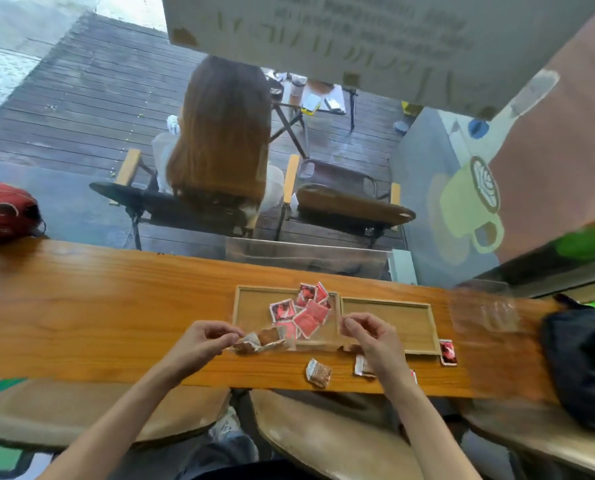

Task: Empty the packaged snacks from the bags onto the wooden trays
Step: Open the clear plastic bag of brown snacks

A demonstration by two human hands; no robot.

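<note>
Holding a clear plastic bag [315, 332] stretched between both hands, I have my left hand [199, 341] pinching its left edge and my right hand [365, 336] pinching its right edge, fingers [349, 322] curled in on the film. The bag hangs low over the near rim of the left wooden tray [251, 306], its long axis running left to right, from one hand to the other. Brown-and-white snack packets [259, 339] are bunched at the left end of it, right by my left fingertips; I can't tell whether they are inside the film or lying just under it.

Red snack packets [303, 311] already lie heaped on the right half of the left tray. The right wooden tray [386, 322] sits touching it and holds nothing I can see. Loose packets have landed off target: one brown packet [318, 372] on the desk [98, 306] near the front edge, another partly under my right wrist, and a red packet [448, 352] at the right tray's near corner.

What matters next, I reckon, is that the brown packets sit nearer my left hand and short of the tray, so the bag must tip away from me to drop them inside.
</note>
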